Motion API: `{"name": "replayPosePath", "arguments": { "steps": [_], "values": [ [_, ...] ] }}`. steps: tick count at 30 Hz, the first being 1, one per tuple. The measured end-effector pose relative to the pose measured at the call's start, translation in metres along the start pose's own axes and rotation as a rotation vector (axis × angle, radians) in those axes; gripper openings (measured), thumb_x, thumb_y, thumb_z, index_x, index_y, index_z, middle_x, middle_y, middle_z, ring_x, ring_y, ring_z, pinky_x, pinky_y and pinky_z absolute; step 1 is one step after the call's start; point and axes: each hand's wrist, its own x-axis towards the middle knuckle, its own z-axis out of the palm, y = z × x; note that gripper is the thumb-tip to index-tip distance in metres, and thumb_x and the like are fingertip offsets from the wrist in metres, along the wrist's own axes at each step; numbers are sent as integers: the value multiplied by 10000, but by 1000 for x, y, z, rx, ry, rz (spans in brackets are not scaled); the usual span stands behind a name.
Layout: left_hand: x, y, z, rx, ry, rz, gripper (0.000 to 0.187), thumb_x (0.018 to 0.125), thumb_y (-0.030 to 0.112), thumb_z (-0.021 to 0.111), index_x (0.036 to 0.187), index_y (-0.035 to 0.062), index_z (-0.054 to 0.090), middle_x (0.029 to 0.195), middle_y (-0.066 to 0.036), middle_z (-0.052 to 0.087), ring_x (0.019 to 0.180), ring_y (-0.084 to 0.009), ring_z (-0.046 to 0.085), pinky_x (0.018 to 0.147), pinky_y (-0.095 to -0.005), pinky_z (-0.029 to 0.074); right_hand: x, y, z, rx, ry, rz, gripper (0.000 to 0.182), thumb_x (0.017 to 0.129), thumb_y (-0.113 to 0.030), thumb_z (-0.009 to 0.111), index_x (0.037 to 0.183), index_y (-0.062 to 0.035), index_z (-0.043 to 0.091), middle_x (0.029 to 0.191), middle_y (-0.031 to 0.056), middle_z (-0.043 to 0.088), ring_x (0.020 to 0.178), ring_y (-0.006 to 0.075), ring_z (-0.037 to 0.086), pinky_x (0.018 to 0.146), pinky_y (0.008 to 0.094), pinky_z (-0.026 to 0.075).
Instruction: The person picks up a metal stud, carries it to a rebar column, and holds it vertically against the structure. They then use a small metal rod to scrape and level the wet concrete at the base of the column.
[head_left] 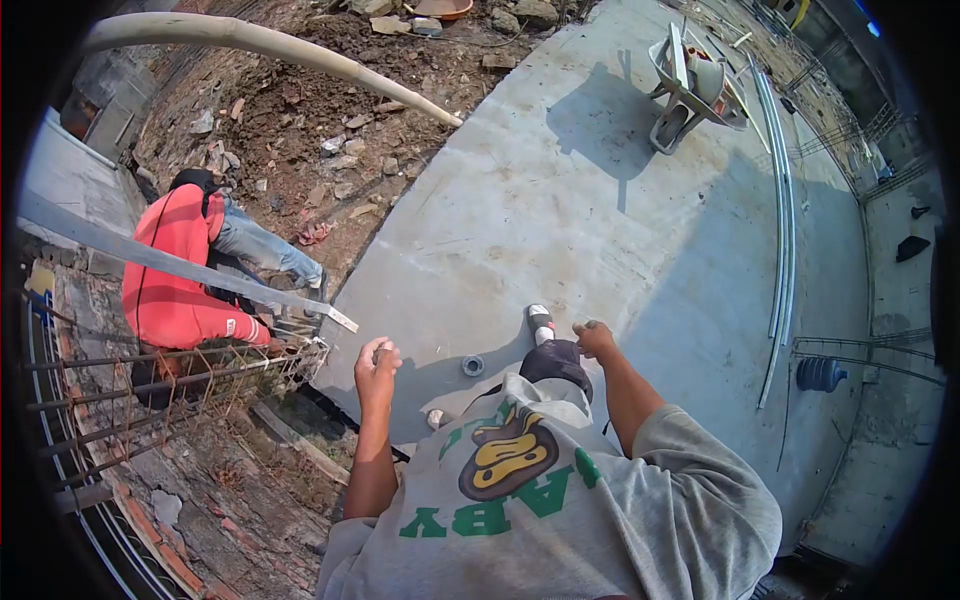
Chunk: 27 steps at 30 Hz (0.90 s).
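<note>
My left hand [377,372] is raised in front of me with the fingers curled in. Whether anything small is between them I cannot make out. Just beyond it ends a long pale plank [220,268], apart from my hand. My right hand [595,341] is closed near my knee, above the concrete slab [500,240]; its inside is hidden. On the slab between my two hands stands a small grey round object [473,366], like a cup or a pipe end.
At left a person in a red top [170,250] bends over a rebar cage [170,385]. A bamboo pole [280,42] juts over rubble. Beyond lie a wheelbarrow [690,90], long pipes [782,230] and a blue water jug [821,374]. The slab's edge drops off at left.
</note>
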Motion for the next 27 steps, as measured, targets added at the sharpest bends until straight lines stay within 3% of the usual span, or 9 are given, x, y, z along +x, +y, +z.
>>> {"name": "replayPosePath", "arguments": {
  "steps": [3,6,9,12,15,18,21,24,27],
  "values": [
    [30,14,76,15,-18,-37,323,883,256,589,1109,26,574,872,-51,637,695,-114,585,609,-245,438,34,7,-34,145,-95,252,368,869,-334,609,910,31,586,715,107,625,538,208,600,461,322,491],
    [56,33,170,76,-82,-100,321,876,248,596,1105,24,581,877,-63,647,720,-112,599,602,-247,443,87,23,-67,29,-135,263,379,856,-324,601,852,55,598,668,125,620,511,219,602,452,346,495],
    [64,77,264,191,-346,-30,316,866,238,604,1085,11,593,871,-81,658,745,-111,610,613,-254,458,123,28,-112,-4,-141,174,390,859,-334,578,884,54,610,700,135,641,558,225,640,495,358,525],
    [78,115,337,257,-415,277,304,854,219,615,1067,1,604,856,-95,667,732,-112,611,627,-260,471,144,14,-164,110,10,127,406,845,-364,585,878,40,613,625,149,633,513,229,613,512,358,505],
    [107,136,382,326,-396,320,284,850,183,619,1059,-9,604,806,-78,655,692,-120,599,642,-268,478,176,0,-215,235,-9,175,334,870,-300,586,964,20,588,756,111,649,580,200,629,486,316,507],
    [128,152,409,240,-492,161,249,856,138,604,1051,-17,603,769,-61,634,632,-106,571,598,-259,477,189,-30,-249,675,38,197,296,883,-277,582,957,10,588,723,99,641,559,191,611,474,297,493],
    [142,166,434,229,-557,49,223,867,112,580,1046,-19,605,741,-50,613,569,-91,542,537,-251,469,189,-66,-266,626,64,156,296,895,-285,570,907,8,605,704,99,638,567,179,628,503,305,504],
    [165,164,461,276,-568,29,221,871,102,557,1052,-15,606,738,-54,612,522,-85,528,492,-247,457,199,-75,-261,227,1,82,285,876,-257,538,882,13,626,737,154,662,639,264,664,602,376,534],
    [194,168,494,282,-603,32,227,866,89,540,1056,-17,607,735,-60,611,510,-98,539,495,-254,456,233,-29,-228,-246,147,-111,272,827,-210,503,883,13,648,823,220,666,763,365,656,742,440,522]
  ]
}}
